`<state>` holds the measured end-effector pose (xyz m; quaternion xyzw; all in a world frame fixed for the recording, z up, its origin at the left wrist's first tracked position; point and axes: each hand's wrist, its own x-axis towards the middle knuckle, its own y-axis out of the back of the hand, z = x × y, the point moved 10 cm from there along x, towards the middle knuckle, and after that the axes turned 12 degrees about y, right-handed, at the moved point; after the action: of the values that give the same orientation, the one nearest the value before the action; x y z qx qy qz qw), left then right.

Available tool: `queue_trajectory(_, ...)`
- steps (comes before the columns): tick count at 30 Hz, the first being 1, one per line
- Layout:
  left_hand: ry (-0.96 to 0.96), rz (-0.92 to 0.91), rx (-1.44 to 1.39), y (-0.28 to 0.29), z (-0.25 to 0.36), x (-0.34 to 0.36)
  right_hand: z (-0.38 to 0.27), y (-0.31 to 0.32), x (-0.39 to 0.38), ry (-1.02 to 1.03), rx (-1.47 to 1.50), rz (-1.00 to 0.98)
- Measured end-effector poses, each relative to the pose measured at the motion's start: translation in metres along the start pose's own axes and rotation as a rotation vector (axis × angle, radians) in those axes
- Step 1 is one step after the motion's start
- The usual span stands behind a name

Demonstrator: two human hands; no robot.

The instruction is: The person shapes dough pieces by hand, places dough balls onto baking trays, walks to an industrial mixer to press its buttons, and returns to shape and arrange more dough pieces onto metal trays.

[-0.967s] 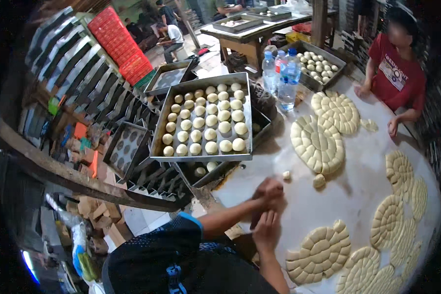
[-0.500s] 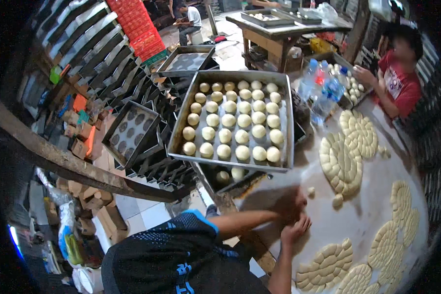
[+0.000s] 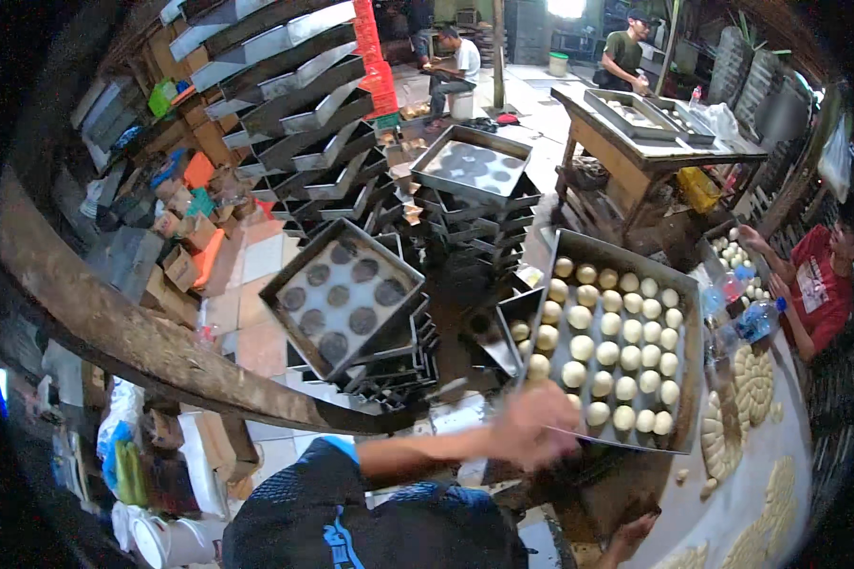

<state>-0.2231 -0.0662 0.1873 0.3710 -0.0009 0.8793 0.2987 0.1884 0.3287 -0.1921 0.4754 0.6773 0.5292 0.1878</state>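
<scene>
A metal tray point(image 3: 695, 379) holds rows of round, pale dough balls point(image 3: 605, 353) at my right. My left hand point(image 3: 531, 427) is over the tray's near left corner, smeared by motion; whether it holds anything is hidden. Lower down, my right hand point(image 3: 633, 537) hovers by the near edge of the work table point(image 3: 669, 507), its fingers loosely stretched and nothing visible in them. Scored, rounded slabs of dough point(image 3: 721, 441) lie on the table, with a small loose dough piece point(image 3: 681, 477) beside them.
Stacked trays stand ahead, one topped by a tray with dark round marks point(image 3: 340, 294), another by a similar tray point(image 3: 473, 161). A wooden beam point(image 3: 142, 322) crosses at left. Bottles point(image 3: 757, 321) stand near a co-worker in red point(image 3: 816, 284). Farther back is a wooden table point(image 3: 626, 156).
The view has swung left, so the filled tray sits farther right. My left hand has left the table surface for the tray's near corner; my right hand stays low by the table.
</scene>
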Motion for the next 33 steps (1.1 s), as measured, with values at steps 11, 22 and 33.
queue_trajectory(11, 1.551, 1.707, 0.664, 0.358, -0.178, -0.378, -0.100, 0.047, 0.015, -0.059, 0.204, -0.038)
queue_trajectory(22, 1.217, 1.473, -0.955, 0.367, -0.309, -0.463, 0.014, -0.031, 0.021, 0.583, -0.162, 0.016)
queue_trajectory(33, 1.379, 1.017, -0.703, 0.366, -0.255, -0.259, -0.101, 0.043, 0.009, 0.129, -0.323, -0.436)
